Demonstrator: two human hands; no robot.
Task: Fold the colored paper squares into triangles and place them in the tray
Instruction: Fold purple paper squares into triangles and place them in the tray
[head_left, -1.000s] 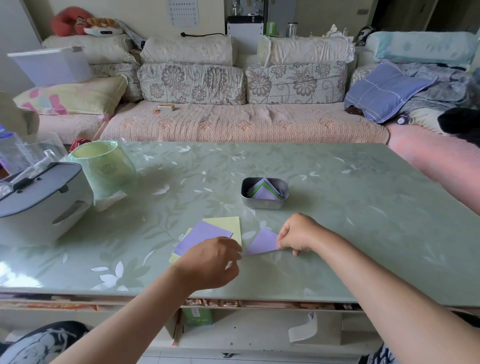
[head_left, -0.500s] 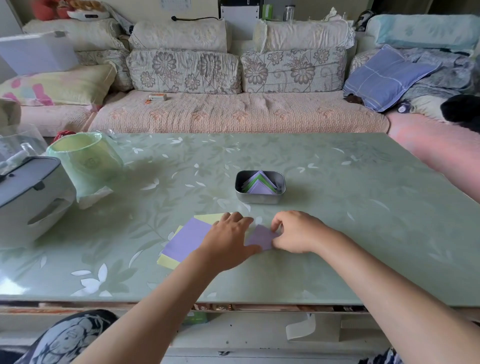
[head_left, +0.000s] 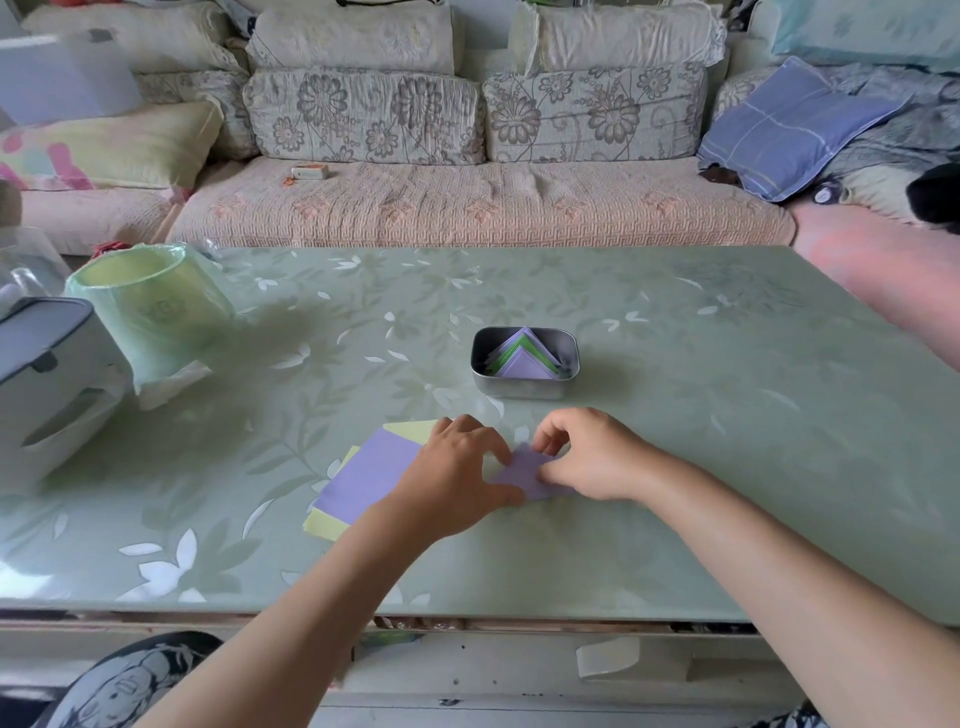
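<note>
The fingers (head_left: 493, 451) of my left hand (head_left: 457, 478) lie close together and press down on the left side of the purple paper (head_left: 524, 473). I cannot tell if the thumb is on top of it or under it. The fingers (head_left: 545, 441) of my right hand (head_left: 589, 457) are curled, and with the thumb they pinch the right side of the same paper. The paper lies on the table (head_left: 701, 441), just on my side of the tray (head_left: 519, 391). The hands hide most of it, so I cannot tell if it is a full triangle yet.

I think this is the folding step: 1 hand holds the paper down and the other works the fold. Next I would make the 2 edges meet, press the fold flat, then lift the paper forward into the tray. The tray has purple and green triangles (head_left: 522, 358) packed in it, so the new 1 must slip in with them.

Nearer me and left of the tray is a stack of squares (head_left: 371, 475), purple on top of yellow. My left hand covers its right corner. Far left of the tray stand a green cup (head_left: 150, 301) and a grey box (head_left: 41, 374)
</note>
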